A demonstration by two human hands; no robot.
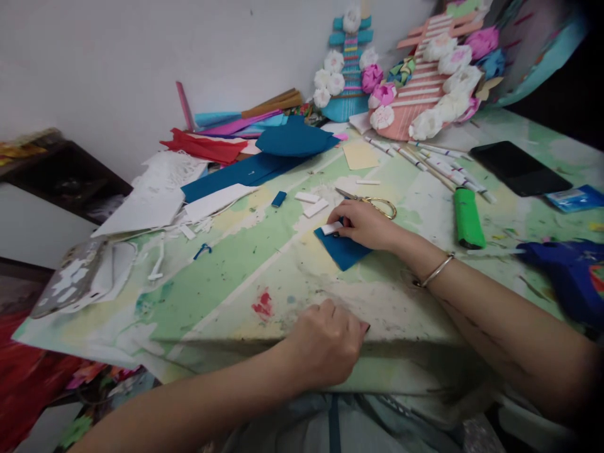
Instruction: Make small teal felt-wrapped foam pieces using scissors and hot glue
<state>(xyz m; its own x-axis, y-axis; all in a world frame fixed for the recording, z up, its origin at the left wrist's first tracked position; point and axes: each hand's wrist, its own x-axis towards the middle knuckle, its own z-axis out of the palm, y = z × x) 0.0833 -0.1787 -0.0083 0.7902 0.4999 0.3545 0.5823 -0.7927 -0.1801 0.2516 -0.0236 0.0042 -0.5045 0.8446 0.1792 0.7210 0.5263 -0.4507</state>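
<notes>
Between the thumb and fingers of my right hand (361,223) is a small white foam strip (331,228), lying along the upper left edge of a blue foam sheet (344,251). My left hand (328,343) rests at the table's front edge with its fingers curled into a fist, and nothing shows in it. Just behind my right hand lie scissors (382,206) with gold handles, partly hidden by it. To the left of that hand are two loose white foam pieces (311,204) and a small blue block (279,199).
At the right lie a green lighter (469,217), a black phone (521,167), several pens (443,167) and a blue glue gun (566,274). Flower-covered blue (346,82) and pink guitar shapes (419,88) stand behind. Blue (236,173) and white sheets (146,201) lie back left.
</notes>
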